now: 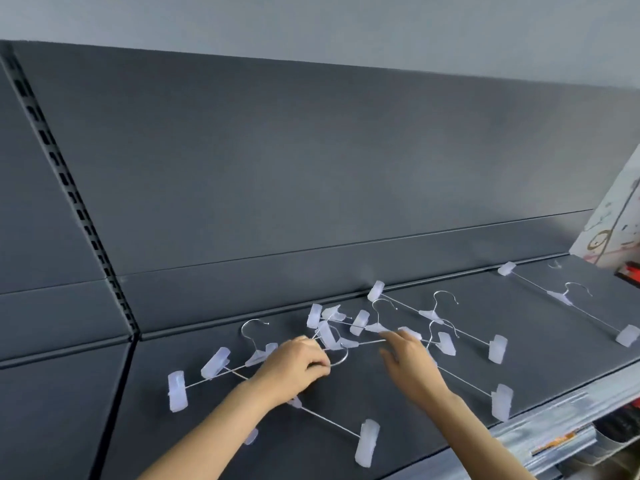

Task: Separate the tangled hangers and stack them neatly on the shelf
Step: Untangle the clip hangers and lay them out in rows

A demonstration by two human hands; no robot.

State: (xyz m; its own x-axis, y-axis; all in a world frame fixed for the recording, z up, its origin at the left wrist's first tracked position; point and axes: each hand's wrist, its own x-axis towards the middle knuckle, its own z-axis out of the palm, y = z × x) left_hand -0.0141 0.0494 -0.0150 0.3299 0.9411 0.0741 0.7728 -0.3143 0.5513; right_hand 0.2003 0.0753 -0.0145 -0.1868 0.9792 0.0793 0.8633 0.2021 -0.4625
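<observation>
- Tangled hangers (332, 327) (thin metal wire w/ pale plastic clips) lie in a loose heap on the dark grey shelf (554, 362), about the centre, close to the back panel (311, 168).
- 1 separate hanger (568, 299) lies flat toward the right end of the shelf, well apart from the heap.
- Left hand (291, 368): fingers curled round a wire hook (341, 358) at the front of the heap.
- Right hand (412, 365): fingers stretched fwd, tips at a wire bar in the heap. The hand is blurred, so I cannot tell if it pinches the bar.
- Printed box (613, 220) stands at the far right.
- Slotted upright (69, 188) runs down the left side.
</observation>
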